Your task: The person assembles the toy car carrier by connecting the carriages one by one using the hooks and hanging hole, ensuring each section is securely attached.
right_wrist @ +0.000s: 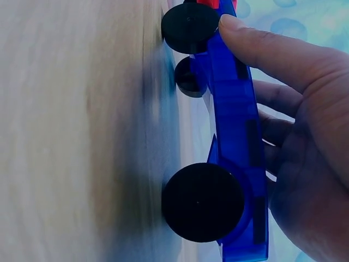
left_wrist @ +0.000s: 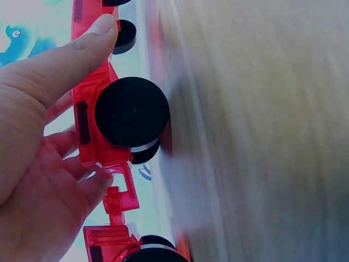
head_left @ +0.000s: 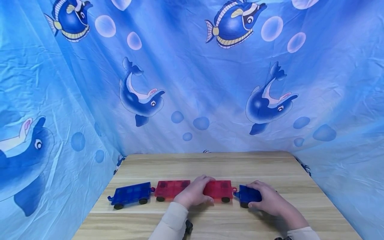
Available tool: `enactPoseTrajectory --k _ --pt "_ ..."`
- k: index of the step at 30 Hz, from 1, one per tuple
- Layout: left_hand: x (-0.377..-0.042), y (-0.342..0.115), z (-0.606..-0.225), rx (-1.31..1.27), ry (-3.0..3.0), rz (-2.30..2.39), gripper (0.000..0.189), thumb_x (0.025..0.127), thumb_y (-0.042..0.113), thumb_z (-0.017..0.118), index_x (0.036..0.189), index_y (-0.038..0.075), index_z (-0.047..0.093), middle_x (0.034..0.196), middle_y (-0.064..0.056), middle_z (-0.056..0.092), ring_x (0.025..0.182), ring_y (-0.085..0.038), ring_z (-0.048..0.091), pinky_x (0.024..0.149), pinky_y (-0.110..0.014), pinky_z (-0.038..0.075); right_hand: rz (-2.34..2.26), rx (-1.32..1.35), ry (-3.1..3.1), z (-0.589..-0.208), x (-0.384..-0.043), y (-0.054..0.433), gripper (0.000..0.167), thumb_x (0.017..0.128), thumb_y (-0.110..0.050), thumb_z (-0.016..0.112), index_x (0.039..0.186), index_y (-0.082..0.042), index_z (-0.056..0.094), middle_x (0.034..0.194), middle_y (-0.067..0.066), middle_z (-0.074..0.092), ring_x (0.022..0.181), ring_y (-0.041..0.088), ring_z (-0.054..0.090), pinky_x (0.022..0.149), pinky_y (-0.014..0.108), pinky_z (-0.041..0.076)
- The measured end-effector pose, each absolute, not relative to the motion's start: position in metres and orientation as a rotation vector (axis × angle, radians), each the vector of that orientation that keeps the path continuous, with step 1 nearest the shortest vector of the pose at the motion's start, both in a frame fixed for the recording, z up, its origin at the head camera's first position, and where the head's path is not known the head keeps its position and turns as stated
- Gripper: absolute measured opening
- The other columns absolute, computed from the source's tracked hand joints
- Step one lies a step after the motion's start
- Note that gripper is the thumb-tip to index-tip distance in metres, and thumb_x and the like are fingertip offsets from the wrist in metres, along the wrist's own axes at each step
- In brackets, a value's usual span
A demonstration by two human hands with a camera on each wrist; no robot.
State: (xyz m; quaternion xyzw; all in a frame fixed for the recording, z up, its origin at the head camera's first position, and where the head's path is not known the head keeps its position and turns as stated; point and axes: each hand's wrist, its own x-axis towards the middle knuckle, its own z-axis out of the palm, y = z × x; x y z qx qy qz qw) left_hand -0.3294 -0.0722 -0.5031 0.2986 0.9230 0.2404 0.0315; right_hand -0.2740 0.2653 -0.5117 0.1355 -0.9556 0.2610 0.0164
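A row of flat, see-through toy train cars with black wheels stands across the table. My left hand (head_left: pixel 196 191) grips the right red train car (head_left: pixel 222 187), thumb on its near side and fingers behind. In the left wrist view, a red hitch (left_wrist: pixel 121 199) lies between this car and the other red car (left_wrist: pixel 106 240). My right hand (head_left: pixel 268 199) holds the right blue train car (head_left: pixel 247 192) by its near and far sides, covering its right part. A hitch (head_left: pixel 235 191) joins it to the red car. At the left end is another blue train car (head_left: pixel 132 193).
The wood-grain table (head_left: pixel 207 165) carries the row about mid-depth. A blue curtain (head_left: pixel 192 83) printed with dolphins and fish encloses the table at the back and sides. A small black object (head_left: pixel 188 226) shows beside the left sleeve.
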Motion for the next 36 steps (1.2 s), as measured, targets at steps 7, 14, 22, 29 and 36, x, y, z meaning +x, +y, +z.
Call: enactPoseTrajectory --k 7,14,22,29,36 --pt "-0.3302 -0.0716 -0.5059 0.926 2.852 0.728 0.078 0.08 0.037 0.093 0.148 0.028 0.057 0.135 0.007 0.058 0.127 -0.016 0.054 0.105 -0.036 0.051 0.826 0.407 -2.986 -0.5131 -0.272 0.2662 0.076 0.078 -0.044 0.092 0.144 -0.019 0.064 0.14 0.005 0.061 0.134 0.042 0.053 0.104 0.071 0.044" --pt "-0.332 -0.0708 -0.5076 0.933 2.866 0.706 0.079 0.079 0.04 0.093 0.149 0.029 0.058 0.135 0.009 0.058 0.127 -0.017 0.055 0.104 -0.037 0.052 0.833 0.433 -2.972 -0.5129 -0.2732 0.2657 0.075 0.078 -0.045 0.092 0.143 -0.019 0.065 0.137 0.001 0.062 0.131 0.037 0.055 0.103 0.068 0.046" --pt "-0.3311 -0.0741 -0.5037 0.924 2.874 0.694 0.08 0.079 0.039 0.094 0.15 0.028 0.058 0.139 0.004 0.058 0.133 -0.022 0.053 0.106 -0.04 0.051 0.879 0.439 -2.931 -0.5123 -0.2739 0.2657 0.075 0.077 -0.041 0.094 0.141 -0.015 0.065 0.135 0.003 0.064 0.13 0.037 0.057 0.104 0.067 0.046" --pt "-0.3307 -0.0746 -0.5039 1.001 2.884 0.662 0.078 0.077 0.036 0.096 0.146 0.026 0.062 0.131 0.007 0.061 0.126 -0.017 0.054 0.103 -0.034 0.052 0.911 0.393 -2.93 -0.5128 -0.2753 0.2654 0.077 0.075 -0.041 0.095 0.141 -0.015 0.066 0.135 0.004 0.064 0.129 0.036 0.058 0.105 0.067 0.046" --pt "-0.3282 -0.0717 -0.5031 0.952 2.895 0.645 0.078 0.077 0.037 0.096 0.146 0.028 0.061 0.132 0.007 0.059 0.128 -0.019 0.053 0.105 -0.038 0.051 0.915 0.359 -2.96 -0.5104 -0.2741 0.267 0.08 0.075 -0.04 0.096 0.143 -0.015 0.064 0.137 0.007 0.063 0.13 0.038 0.057 0.105 0.068 0.045"
